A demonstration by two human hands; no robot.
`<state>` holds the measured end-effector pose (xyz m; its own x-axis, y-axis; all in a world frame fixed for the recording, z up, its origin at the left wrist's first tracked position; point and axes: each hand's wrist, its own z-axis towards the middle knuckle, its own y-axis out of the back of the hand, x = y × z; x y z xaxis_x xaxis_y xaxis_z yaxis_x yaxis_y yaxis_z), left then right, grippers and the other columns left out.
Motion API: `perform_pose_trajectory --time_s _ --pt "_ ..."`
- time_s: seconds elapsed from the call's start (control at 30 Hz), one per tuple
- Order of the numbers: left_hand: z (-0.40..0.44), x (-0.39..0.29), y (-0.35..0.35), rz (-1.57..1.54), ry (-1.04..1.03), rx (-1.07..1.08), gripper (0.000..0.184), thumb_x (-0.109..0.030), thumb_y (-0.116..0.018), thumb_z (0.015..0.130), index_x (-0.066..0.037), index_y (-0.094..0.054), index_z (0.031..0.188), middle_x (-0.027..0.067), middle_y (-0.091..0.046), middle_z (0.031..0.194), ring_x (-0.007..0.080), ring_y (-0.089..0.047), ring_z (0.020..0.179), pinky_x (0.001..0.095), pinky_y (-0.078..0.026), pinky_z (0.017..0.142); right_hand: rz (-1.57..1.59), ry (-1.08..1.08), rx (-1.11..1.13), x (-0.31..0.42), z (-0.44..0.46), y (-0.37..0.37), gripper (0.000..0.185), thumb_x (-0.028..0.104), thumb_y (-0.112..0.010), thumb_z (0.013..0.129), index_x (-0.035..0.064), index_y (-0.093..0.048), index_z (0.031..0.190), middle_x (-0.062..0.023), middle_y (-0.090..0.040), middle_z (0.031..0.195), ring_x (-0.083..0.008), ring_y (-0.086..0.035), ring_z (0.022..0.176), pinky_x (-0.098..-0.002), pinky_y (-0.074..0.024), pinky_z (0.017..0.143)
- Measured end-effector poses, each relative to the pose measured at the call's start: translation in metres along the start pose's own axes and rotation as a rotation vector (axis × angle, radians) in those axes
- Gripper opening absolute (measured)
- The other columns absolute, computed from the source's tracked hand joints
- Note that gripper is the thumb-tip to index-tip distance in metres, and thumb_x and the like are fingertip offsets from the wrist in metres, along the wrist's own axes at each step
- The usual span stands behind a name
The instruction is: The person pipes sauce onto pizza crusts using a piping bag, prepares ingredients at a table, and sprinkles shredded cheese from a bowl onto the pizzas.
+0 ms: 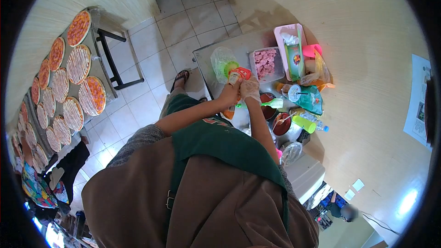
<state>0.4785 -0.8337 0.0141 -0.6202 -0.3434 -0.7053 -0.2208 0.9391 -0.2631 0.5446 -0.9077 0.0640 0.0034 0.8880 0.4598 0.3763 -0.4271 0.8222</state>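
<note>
My left hand [229,95] is bare and closed around the lower part of a red printed packet [240,73]. Beside it, my right hand [250,89], in a clear plastic glove, also grips the packet; the exact finger positions are partly hidden. The packet's far end meets a light green round thing [229,67] that sits at a crumpled clear plastic bag [222,59] on the metal table [206,55]. To the right of my hands stands a clear tub of diced pink meat [266,63]. Bowls of dark red sauce [281,123] are nearer my body.
A pink tray [279,34] holding a green packet stands at the table's far right, near a teal pouch [312,99], a green cup [304,124] and a water bottle [317,121]. Several topped pizzas [79,64] cover another table at left. A person [342,212] is at lower right.
</note>
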Motion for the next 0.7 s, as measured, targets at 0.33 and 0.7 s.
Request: perform_pose_trajectory --time_s 0.33,0.7 --pt "-0.018 -0.026 -0.001 0.160 -0.103 -0.091 0.065 -0.052 -0.033 0.092 0.010 -0.050 0.104 0.0230 -0.060 0.086 0.0283 -0.062 0.077 0.0367 -0.048 0.066 0.136 -0.001 -0.031 -0.002 0.005 0.000 0.031 0.018 -0.053 0.081 -0.0005 -0.053 0.106 -0.0231 -0.060 0.096 -0.0372 -0.058 0.091 -0.0425 -0.0465 0.078" --pt "-0.011 -0.034 0.004 -0.271 0.156 -0.091 0.072 -0.055 -0.064 0.074 0.011 -0.053 0.103 0.0157 -0.061 0.095 0.0223 -0.061 0.080 0.0334 -0.048 0.067 0.131 0.075 0.043 -0.005 -0.008 -0.004 0.034 0.029 -0.047 0.090 -0.0008 -0.053 0.105 -0.0215 -0.061 0.096 -0.0337 -0.060 0.090 -0.0397 -0.0466 0.077"
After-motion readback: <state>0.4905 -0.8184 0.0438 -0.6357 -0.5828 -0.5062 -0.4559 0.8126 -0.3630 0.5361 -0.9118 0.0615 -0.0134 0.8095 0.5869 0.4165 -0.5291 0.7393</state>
